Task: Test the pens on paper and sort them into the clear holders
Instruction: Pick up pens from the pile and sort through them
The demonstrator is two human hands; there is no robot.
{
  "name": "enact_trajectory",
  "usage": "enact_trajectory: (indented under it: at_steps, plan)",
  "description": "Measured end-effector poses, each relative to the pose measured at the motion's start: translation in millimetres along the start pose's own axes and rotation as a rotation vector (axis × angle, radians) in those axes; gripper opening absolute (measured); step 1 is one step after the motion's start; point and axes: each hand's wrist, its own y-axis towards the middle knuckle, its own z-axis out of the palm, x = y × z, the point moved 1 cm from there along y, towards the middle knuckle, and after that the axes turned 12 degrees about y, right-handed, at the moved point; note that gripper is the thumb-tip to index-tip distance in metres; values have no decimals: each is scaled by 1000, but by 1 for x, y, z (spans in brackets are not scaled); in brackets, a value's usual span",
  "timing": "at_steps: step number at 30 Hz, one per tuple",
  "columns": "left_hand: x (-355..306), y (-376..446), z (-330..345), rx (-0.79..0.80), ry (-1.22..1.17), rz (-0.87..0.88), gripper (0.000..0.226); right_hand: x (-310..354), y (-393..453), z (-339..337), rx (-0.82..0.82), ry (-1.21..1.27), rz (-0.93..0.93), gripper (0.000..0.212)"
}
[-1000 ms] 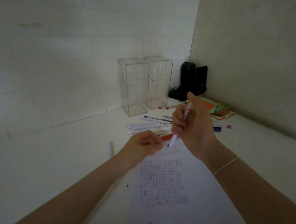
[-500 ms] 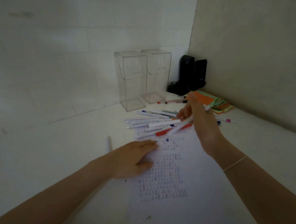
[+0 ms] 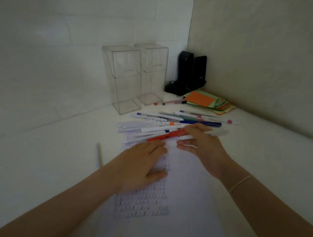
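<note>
A printed paper sheet [image 3: 179, 211] lies in front of me, and my left hand [image 3: 143, 165] rests flat on it with straight fingers. Beyond the sheet's far edge lies a pile of pens [image 3: 151, 127], mostly white, with a red-orange pen [image 3: 165, 136] at its near side and a dark blue one [image 3: 201, 123] farther back. My right hand [image 3: 201, 145] is low over the right end of the pile. Its fingers curl over a blurred white pen [image 3: 219, 132], and the thumb is apart below it. Two clear holders [image 3: 121, 79] [image 3: 153, 72] stand upright by the back wall, nothing in them.
A single white pen [image 3: 100, 154] lies left of the sheet. Two more pens [image 3: 171, 102] lie by the right holder's base. Coloured paper notes [image 3: 208, 101] are stacked at the right wall, with black speakers [image 3: 189, 72] in the corner.
My right hand came down from above the sheet to the pen pile, carrying the white pen. My left hand uncurled and now lies flat on the paper.
</note>
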Motion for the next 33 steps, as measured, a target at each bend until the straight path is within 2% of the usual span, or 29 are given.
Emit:
enact_trajectory:
  at_steps: [2,8,11,15,20,26,31,33]
  plan:
    - [-3,2,6,35,-121,19,58,-5,4,0,17,-34,3,8]
    - [-8,9,18,93,-186,-15,64,-16,20,-6,-97,6,2,15]
    - [-10,9,19,117,-148,-18,68,-23,31,-5,-108,-185,-51,16]
    - [-10,10,21,129,-117,-49,70,-31,37,-2,-166,-434,-140,27]
    - [-11,10,19,168,-111,-64,69,-36,35,-4,-199,-496,-206,22]
    - [-10,11,19,188,-95,-58,70,-38,35,-3,-164,-526,-184,22]
    - [-10,11,20,188,-75,-58,71,-41,39,-2,-202,-618,-231,33]
    - [-10,11,19,192,-77,-58,71,-40,39,-2,-199,-613,-223,30]
